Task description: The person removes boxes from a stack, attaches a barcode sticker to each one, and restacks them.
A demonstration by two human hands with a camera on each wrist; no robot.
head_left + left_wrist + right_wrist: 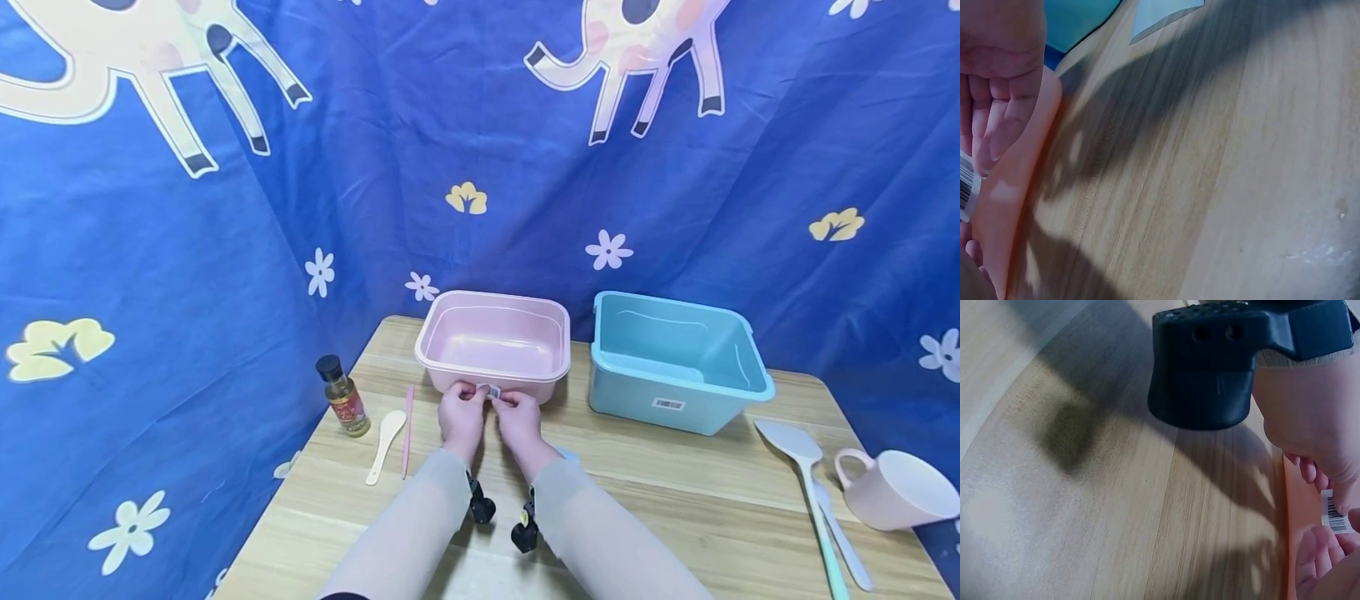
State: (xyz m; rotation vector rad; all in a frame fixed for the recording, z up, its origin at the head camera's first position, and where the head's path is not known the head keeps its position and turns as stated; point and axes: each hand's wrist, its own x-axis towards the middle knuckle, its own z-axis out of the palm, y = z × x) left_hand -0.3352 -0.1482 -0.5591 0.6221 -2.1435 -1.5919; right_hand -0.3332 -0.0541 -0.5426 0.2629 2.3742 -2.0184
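Note:
A pink plastic basin (491, 377) stands at the back of the table, with a white barcode sticker (492, 392) at its front wall. My left hand (461, 417) pinches the sticker's left edge, its thumb lying against the printed face. At the opposite edge my right hand (519, 419) pinches the sticker between thumb and curled fingers. Up close in the left wrist view, the barcode sticker (967, 184) sits between both hands, the right hand (1000, 94) above it. The right wrist view also has the sticker (1334, 514), with the left hand (1316, 419) above. Whether the sticker still adheres is unclear.
A teal basin (637, 396) stands right of the pink one. On the left are a seasoning bottle (347, 402), a rice paddle (387, 433) and a pink stick (408, 433). A spatula (802, 467), another utensil (843, 537) and a mug (896, 492) lie on the right.

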